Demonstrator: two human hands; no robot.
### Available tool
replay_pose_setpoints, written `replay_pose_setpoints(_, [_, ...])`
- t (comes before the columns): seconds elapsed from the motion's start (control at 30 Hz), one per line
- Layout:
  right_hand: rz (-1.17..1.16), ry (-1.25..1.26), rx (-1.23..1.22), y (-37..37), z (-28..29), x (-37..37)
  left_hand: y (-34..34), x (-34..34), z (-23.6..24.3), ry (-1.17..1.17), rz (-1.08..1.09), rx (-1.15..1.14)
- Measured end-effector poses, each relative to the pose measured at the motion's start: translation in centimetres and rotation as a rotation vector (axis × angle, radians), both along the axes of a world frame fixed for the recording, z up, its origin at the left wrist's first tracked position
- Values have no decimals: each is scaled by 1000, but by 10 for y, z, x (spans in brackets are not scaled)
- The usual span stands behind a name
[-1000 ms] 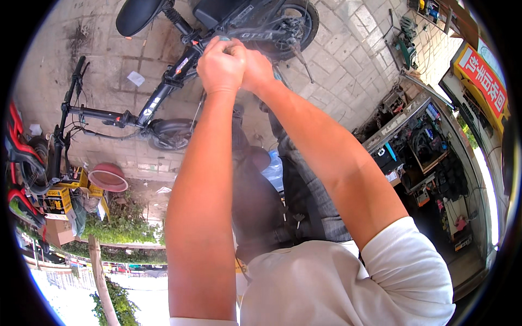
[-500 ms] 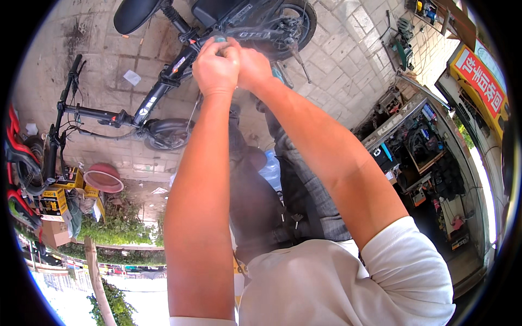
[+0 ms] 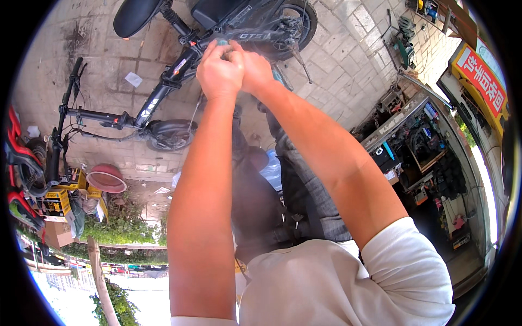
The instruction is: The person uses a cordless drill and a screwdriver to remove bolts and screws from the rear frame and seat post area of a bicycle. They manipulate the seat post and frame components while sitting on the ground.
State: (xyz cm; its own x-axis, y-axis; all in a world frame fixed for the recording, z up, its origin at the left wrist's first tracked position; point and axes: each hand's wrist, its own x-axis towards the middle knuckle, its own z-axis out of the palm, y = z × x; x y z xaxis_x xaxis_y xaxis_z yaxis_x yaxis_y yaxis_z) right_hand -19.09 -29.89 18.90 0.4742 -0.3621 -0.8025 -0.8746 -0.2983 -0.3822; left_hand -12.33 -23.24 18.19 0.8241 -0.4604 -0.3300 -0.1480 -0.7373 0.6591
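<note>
A black folding electric bike (image 3: 154,104) lies on its side on the paving, its handlebar at the left and its rear wheel at the top. Over the middle of its frame, my left hand (image 3: 220,73) and my right hand (image 3: 255,69) are pressed together, both with fingers curled closed. A small teal piece (image 3: 222,42) shows at the fingertips. What the fingers grip is mostly hidden, so its kind cannot be told. Close beyond the hands is the rear wheel (image 3: 314,24) with its kickstand (image 3: 300,64). The bike's black saddle (image 3: 133,16) points to the upper left.
A reddish basin (image 3: 106,178) and yellow-black boxes (image 3: 53,202) stand at the left, near a red-and-black machine part (image 3: 20,163). White paper (image 3: 132,80) lies on the paving. At the right is a cluttered workshop shelf (image 3: 421,144), with green tools (image 3: 404,46) farther off.
Both hands stay clasped at the same part of the bike, with the left hand's fingers slightly shifted. The whole view has moved a little.
</note>
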Motion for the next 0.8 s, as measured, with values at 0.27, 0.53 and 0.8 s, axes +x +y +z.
replay_pose_setpoints(0.27, [17,9,-3,-6,4,3,-6,0,3,38,37,18])
replay_pose_setpoints(0.53, [71,24,45,-24,15,21,-21,20,15,260,96,145])
replay_pose_setpoints(0.8, [93,46,42,-28,18,26,-22,21,13,211,97,135])
